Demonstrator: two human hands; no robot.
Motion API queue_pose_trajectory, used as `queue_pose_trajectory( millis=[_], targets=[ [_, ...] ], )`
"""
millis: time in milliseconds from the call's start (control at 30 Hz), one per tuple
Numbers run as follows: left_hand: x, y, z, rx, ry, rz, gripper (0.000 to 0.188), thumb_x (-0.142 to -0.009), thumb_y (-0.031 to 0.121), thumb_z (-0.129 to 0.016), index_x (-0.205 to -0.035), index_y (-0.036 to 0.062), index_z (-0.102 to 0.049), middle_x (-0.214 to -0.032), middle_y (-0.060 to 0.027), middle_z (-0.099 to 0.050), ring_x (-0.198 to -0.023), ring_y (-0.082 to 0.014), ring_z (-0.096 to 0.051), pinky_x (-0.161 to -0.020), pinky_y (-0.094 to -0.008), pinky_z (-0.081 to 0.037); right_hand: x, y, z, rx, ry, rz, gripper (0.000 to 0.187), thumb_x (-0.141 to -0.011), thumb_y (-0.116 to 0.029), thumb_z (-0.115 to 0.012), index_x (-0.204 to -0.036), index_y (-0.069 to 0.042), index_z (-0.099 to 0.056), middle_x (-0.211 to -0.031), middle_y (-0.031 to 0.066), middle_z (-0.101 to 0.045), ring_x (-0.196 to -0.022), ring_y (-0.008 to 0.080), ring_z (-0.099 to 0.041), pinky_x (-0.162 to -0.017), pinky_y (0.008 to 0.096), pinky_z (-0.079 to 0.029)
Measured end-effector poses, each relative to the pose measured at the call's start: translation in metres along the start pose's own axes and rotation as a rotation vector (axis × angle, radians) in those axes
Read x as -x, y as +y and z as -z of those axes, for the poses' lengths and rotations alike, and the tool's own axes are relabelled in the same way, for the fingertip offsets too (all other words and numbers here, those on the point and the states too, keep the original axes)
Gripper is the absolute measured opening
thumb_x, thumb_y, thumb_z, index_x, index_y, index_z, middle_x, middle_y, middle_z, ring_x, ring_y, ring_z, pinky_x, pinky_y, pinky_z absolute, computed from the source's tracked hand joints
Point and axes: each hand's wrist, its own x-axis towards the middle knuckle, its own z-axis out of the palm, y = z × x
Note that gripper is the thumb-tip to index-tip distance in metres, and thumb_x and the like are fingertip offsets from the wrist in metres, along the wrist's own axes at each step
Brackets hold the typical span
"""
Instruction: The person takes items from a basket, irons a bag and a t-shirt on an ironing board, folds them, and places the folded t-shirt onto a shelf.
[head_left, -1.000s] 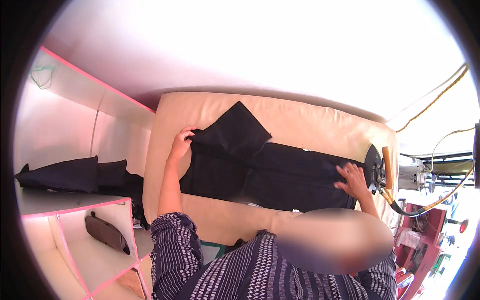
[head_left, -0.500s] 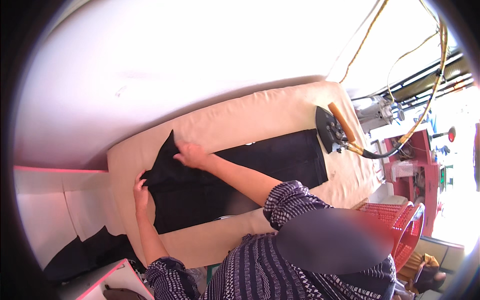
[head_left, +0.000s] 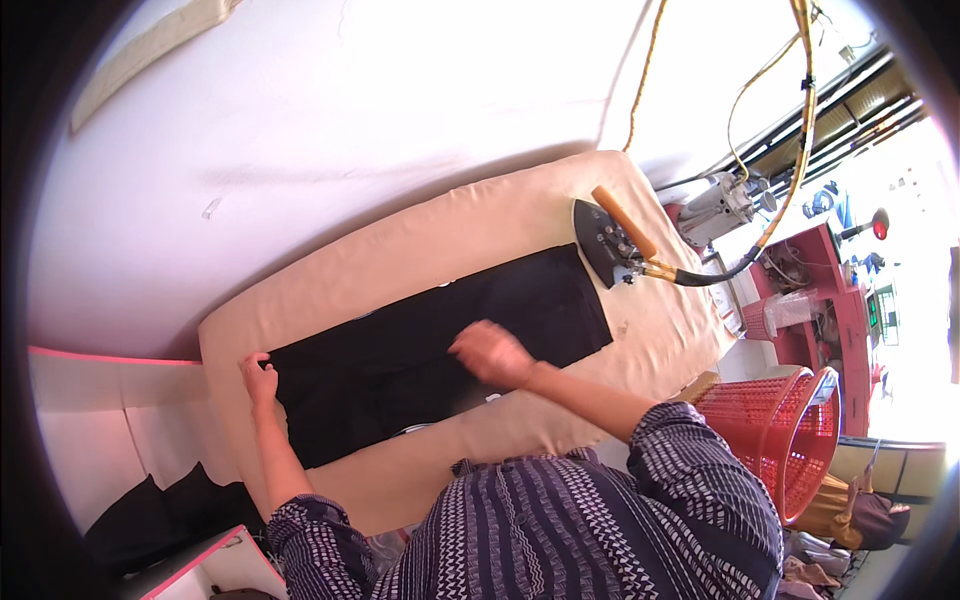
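Observation:
A folded piece of black cloth (head_left: 360,375) lies flat along the beige padded ironing table (head_left: 500,210), with small white bits showing at its long edges. Its far left corner is pinched in the fingers of my left hand (head_left: 261,380). My right hand (head_left: 492,353) is over the middle of the cloth, its fingers blurred by motion; whether it touches the cloth is unclear. Beyond the cloth's right end stands a dark iron (head_left: 603,240) with a wooden handle (head_left: 624,222) and a hose (head_left: 715,277).
A white wall (head_left: 330,130) borders the far side of the table. At the right stand a red plastic basket (head_left: 745,420), a metal motor-like unit (head_left: 718,210) and a pink-red shelf (head_left: 850,340). More black cloth (head_left: 165,515) lies low at the left, near a pink-edged white box (head_left: 225,570).
My right hand has moved from the cloth's left end rightward to its middle. The raised left corner of the cloth now lies flat. My left hand stays at the left end. The view has shifted.

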Motion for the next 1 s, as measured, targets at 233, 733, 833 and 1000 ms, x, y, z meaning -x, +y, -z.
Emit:
queue_pose_trajectory(
  millis=[233, 733, 833, 1000],
  targets=[
    [0.059, 0.212, -0.037, 0.157, 0.212, -0.504, 0.016, -0.08, -0.003, -0.051, -0.09, 0.0042, -0.062, -0.102, -0.0142, -0.061, -0.1, -0.0325, -0.058, -0.087, -0.0411, -0.046, 0.028, 0.132, 0.118, 0.422, 0.299, -0.347, 0.013, -0.077, -0.002, -0.065, -0.09, -0.004, -0.063, -0.093, 0.0105, -0.055, -0.087, 0.0304, -0.055, -0.076, 0.0404, -0.046],
    [0.137, 0.343, -0.115, -0.135, -0.221, -0.68, 0.067, -0.093, 0.042, -0.046, -0.148, 0.0135, -0.022, -0.156, -0.005, -0.013, -0.145, -0.025, -0.009, -0.113, -0.0558, -0.009, 0.056, 0.138, 0.079, 0.6, -0.259, -0.268, 0.064, -0.092, -0.044, -0.049, -0.142, -0.007, -0.033, -0.149, 0.0155, -0.029, -0.14, 0.0285, -0.025, -0.111, 0.0486, -0.024],
    [0.129, 0.334, -0.107, 0.047, -0.161, -0.683, 0.053, -0.094, 0.033, -0.048, -0.14, 0.0101, -0.039, -0.15, -0.0094, -0.031, -0.141, -0.0261, -0.022, -0.11, -0.0568, -0.019, 0.024, 0.143, 0.103, 0.466, -0.143, -0.334, 0.063, -0.089, -0.04, -0.058, -0.139, -0.007, -0.039, -0.145, 0.0162, -0.036, -0.137, 0.031, -0.031, -0.11, 0.0501, -0.024],
    [0.16, 0.269, -0.052, 0.409, 0.129, -0.358, 0.021, -0.088, 0.012, -0.055, -0.108, 0.0075, -0.061, -0.113, -0.0131, -0.061, -0.109, -0.0312, -0.056, -0.097, -0.0463, -0.04, 0.0, 0.194, 0.222, 0.74, -0.079, -0.666, 0.061, -0.078, -0.038, -0.071, -0.123, -0.002, -0.052, -0.126, 0.0217, -0.053, -0.119, 0.0359, -0.049, -0.098, 0.0451, -0.04]
  ],
)
